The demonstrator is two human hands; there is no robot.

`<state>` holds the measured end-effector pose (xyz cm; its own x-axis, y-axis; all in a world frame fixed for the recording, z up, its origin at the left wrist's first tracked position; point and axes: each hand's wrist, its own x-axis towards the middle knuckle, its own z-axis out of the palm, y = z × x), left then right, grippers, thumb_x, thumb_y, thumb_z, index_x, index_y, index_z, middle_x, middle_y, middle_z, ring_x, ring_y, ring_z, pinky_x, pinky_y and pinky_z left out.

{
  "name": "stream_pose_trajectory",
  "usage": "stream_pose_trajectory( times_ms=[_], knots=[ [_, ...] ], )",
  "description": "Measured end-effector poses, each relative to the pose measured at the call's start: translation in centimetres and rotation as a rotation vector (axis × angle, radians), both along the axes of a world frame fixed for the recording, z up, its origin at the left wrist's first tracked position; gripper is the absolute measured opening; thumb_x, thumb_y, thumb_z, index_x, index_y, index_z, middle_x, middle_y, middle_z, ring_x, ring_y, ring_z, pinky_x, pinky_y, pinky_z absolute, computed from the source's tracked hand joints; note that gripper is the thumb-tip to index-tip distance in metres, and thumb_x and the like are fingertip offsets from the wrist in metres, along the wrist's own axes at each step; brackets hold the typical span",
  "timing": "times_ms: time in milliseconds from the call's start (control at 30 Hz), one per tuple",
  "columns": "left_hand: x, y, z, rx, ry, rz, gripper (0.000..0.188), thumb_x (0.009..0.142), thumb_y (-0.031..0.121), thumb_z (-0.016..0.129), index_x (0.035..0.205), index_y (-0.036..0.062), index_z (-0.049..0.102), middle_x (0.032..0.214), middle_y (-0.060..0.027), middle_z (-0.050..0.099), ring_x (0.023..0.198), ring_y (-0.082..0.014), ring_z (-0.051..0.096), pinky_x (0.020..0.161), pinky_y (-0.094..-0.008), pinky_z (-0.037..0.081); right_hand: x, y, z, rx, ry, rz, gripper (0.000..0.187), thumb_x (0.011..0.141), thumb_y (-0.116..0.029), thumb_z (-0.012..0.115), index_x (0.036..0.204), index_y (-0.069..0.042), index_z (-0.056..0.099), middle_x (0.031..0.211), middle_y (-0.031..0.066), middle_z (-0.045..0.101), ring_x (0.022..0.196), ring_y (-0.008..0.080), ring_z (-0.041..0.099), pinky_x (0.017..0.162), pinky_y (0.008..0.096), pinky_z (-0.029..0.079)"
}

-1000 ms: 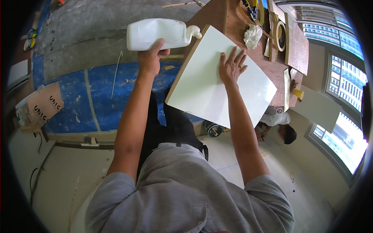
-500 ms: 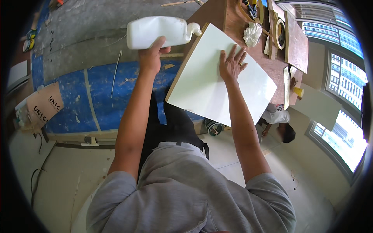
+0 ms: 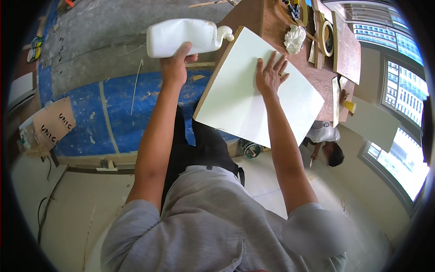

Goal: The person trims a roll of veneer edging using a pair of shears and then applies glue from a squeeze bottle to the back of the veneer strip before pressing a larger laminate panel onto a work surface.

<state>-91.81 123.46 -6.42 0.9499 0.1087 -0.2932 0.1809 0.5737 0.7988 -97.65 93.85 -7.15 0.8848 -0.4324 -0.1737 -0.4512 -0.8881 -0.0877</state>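
My left hand (image 3: 176,65) grips a white squeeze bottle (image 3: 183,38), which lies sideways in it with the thumb across its side. The bottle's bent nozzle points right, at the upper corner of a white-faced board (image 3: 253,99) and close to its bare wooden edge (image 3: 217,75). I cannot tell whether the nozzle tip touches that edge. My right hand (image 3: 271,77) rests flat on the board's white face with the fingers spread. The board sits tilted at the near side of a brown wooden worktop (image 3: 247,20).
A crumpled white wad (image 3: 295,39), a tape roll (image 3: 326,40), pliers (image 3: 293,10) and wood strips lie on the worktop. Another person (image 3: 324,140) crouches below at right. A dark round can (image 3: 250,148) stands under the board. Blue sheeting (image 3: 86,122) covers the left side.
Both hands, the bottle and the board hold nearly the same places; the bottle has shifted very slightly left. The other person's hand below has moved a little.
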Motion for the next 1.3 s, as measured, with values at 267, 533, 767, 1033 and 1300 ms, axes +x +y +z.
stream_pose_trajectory(
  times_ms=[267, 533, 767, 1033, 1300],
  knots=[
    [1.4, -0.9, -0.5, 0.038, 0.061, 0.043, 0.046, 0.083, 0.009, 0.079, 0.123, -0.0006, 0.059, 0.104, -0.0114, 0.07, 0.075, -0.0203, 0.07, 0.058, -0.029, 0.061, 0.0, -0.1, -0.1, 0.004, -0.005, -0.002, 0.085, 0.101, -0.07, 0.023, 0.164, -0.013, 0.012, 0.17, 0.0212, -0.002, 0.157, 0.0387, 0.0, 0.12, 0.0662, 0.001],
    [2.1, -1.3, -0.3, -0.02, -0.029, 0.027, 0.046, 0.083, 0.008, 0.078, 0.124, 0.0003, 0.06, 0.103, -0.0111, 0.07, 0.076, -0.0198, 0.07, 0.059, -0.0289, 0.061, 0.1, -0.2, -0.3, 0.003, -0.001, 0.002, 0.088, 0.099, -0.073, 0.021, 0.165, -0.015, 0.01, 0.17, 0.0188, -0.003, 0.157, 0.038, -0.001, 0.121, 0.0656, 0.001],
    [2.0, -1.2, -0.4, 0.008, 0.011, 0.021, 0.044, 0.083, 0.007, 0.079, 0.123, 0.0007, 0.06, 0.102, -0.0108, 0.07, 0.078, -0.0198, 0.07, 0.06, -0.0289, 0.061, 0.1, -0.1, -0.1, 0.011, 0.015, -0.01, 0.083, 0.102, -0.067, 0.024, 0.164, -0.013, 0.013, 0.17, 0.0212, -0.003, 0.157, 0.0387, -0.002, 0.121, 0.0655, 0.0],
    [2.5, -1.9, -0.9, -0.064, 0.003, 0.046, 0.044, 0.084, 0.009, 0.079, 0.123, 0.0002, 0.06, 0.102, -0.0113, 0.07, 0.076, -0.02, 0.069, 0.061, -0.0298, 0.061, 0.1, 0.0, -0.1, 0.011, 0.016, 0.006, 0.085, 0.101, -0.068, 0.022, 0.164, -0.013, 0.012, 0.169, 0.0217, -0.003, 0.157, 0.0385, -0.003, 0.121, 0.065, 0.0],
    [1.7, -1.5, -0.8, -0.018, 0.011, 0.033, 0.043, 0.085, 0.012, 0.079, 0.123, 0.0005, 0.06, 0.103, -0.0111, 0.069, 0.079, -0.0196, 0.069, 0.063, -0.0302, 0.061, 0.1, -0.3, -0.2, 0.012, 0.015, 0.0, 0.085, 0.101, -0.069, 0.022, 0.164, -0.012, 0.012, 0.169, 0.022, -0.002, 0.157, 0.0391, -0.003, 0.121, 0.0653, 0.0]
  ],
)
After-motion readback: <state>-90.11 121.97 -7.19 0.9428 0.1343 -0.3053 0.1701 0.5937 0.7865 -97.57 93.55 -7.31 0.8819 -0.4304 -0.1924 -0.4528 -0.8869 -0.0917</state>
